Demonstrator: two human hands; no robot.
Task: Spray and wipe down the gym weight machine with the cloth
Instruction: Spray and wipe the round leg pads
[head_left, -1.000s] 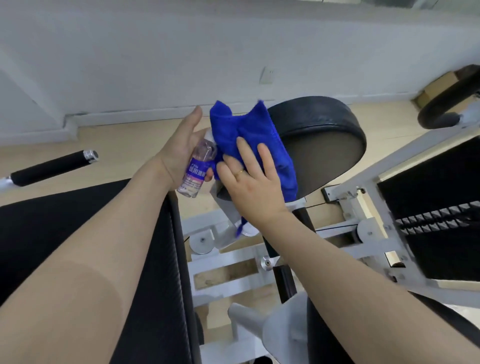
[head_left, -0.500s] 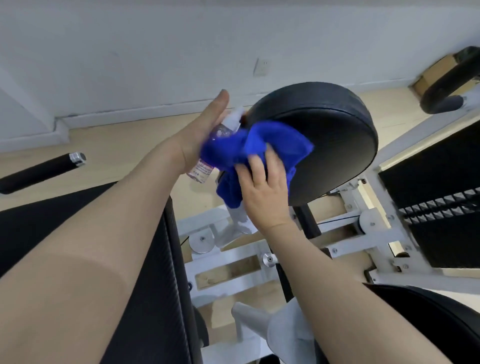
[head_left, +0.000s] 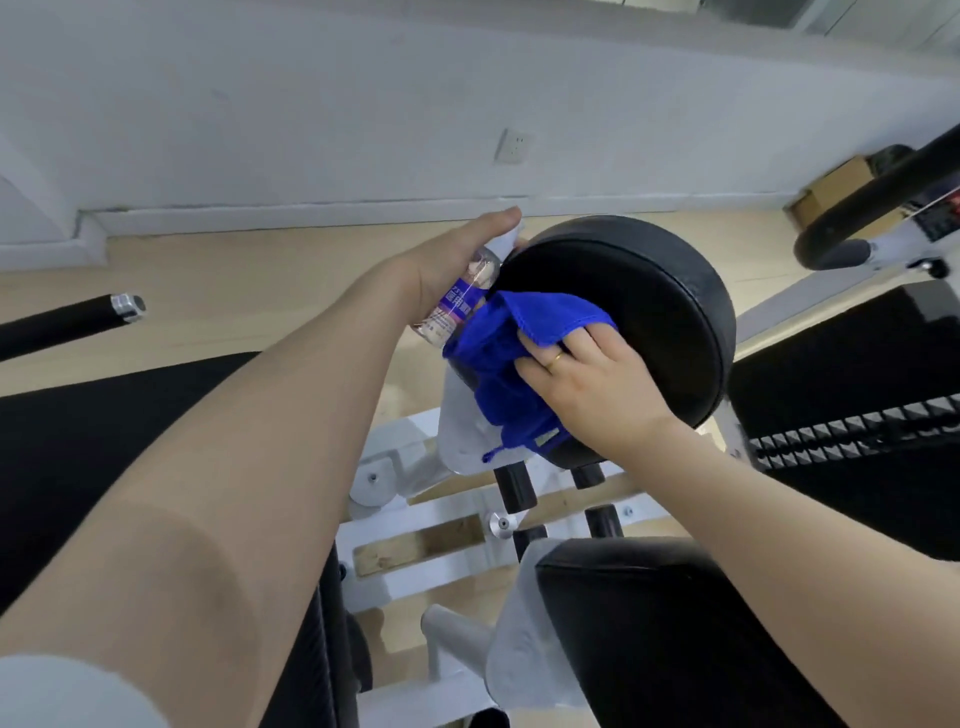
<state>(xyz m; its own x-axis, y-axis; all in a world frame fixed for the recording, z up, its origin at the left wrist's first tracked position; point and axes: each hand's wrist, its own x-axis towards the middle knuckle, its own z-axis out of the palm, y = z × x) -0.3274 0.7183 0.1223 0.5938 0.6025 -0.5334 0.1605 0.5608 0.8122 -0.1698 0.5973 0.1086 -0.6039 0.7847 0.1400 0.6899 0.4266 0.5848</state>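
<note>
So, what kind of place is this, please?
Most likely a gym. A round black pad sits on a white machine frame, a weight stack stands at the right, and a black handle bar sticks out at the left. The floor is light wood.

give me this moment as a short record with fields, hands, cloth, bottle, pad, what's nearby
left hand: grips the spray bottle, held beside the round pad's left edge
right hand: presses the blue cloth against the pad, fingers curled over it
round black pad: tilted on the white frame, cloth over its lower left part
cloth: bunched, a corner hanging down below the pad
nearby: second black pad below; black handle at left; wall socket
</note>
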